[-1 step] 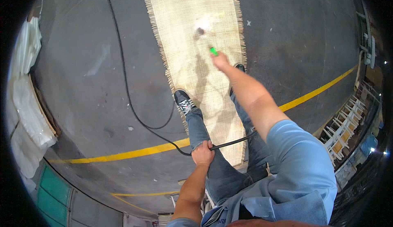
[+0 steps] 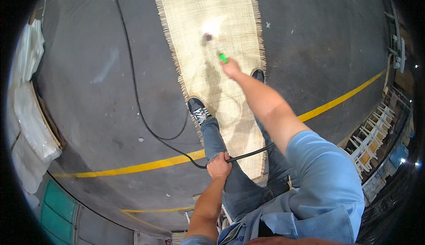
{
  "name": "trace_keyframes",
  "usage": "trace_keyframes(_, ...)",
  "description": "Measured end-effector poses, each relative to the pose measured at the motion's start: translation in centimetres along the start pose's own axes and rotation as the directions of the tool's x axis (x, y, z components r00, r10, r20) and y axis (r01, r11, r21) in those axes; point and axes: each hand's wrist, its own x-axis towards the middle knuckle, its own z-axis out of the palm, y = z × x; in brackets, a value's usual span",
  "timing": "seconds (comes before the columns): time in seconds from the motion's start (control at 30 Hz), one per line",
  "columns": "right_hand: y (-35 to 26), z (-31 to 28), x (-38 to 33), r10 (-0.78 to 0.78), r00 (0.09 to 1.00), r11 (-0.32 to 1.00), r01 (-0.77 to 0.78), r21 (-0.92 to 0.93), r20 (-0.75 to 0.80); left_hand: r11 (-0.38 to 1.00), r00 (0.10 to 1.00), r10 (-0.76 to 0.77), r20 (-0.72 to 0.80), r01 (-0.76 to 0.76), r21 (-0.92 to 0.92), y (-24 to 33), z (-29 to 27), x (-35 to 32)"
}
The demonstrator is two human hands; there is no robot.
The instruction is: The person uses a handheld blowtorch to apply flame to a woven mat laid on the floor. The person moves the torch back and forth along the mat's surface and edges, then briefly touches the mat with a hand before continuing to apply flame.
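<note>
Between the two looks nothing has shifted: my right hand (image 2: 231,68) stays stretched out over the woven mat (image 2: 208,37), so the spraying goes on along the same strip. Its fingers are clenched round the green-handled tool (image 2: 223,58), whose tip points at a bright wet patch just beyond them. My left hand (image 2: 219,165) is closed round the black hose (image 2: 133,81), which loops away across the grey floor (image 2: 88,112) to its left

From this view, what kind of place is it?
Probably a workshop or factory floor: grey concrete floor with a painted yellow line, a long woven mat laid out, and stacked white frames by the wall.
</note>
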Motion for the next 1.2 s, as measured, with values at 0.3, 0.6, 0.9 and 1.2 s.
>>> trace_keyframes(0.3, -11.4, 8.1, -9.9, -0.246, 0.886, 0.968, 0.246, 0.05, 0.393, 0.998, 0.998, -0.057, 0.009, 0.057, 0.021, 0.9, -0.5, 1.0)
trace_keyframes(0.6, -2.3, -4.8, -1.2, 0.066, 0.974, 0.998, -0.066, -0.005, 0.217, 0.974, 0.999, -0.039, 0.037, 0.03, 0.226, 5.6, 0.7, 2.4)
trace_keyframes(0.9, 11.9, -28.2, 5.3, 0.133, 0.93, 0.991, -0.13, 0.03, -0.343, 0.968, 0.999, 0.046, 0.022, -0.05, 0.246, 12.5, -4.8, 3.8)
trace_keyframes(1.2, 11.3, -31.1, 4.7, 0.387, 0.884, 0.896, -0.294, 0.332, -0.262, 0.978, 0.981, 0.193, -0.002, -0.192, 0.087, 10.9, -7.2, 5.6)
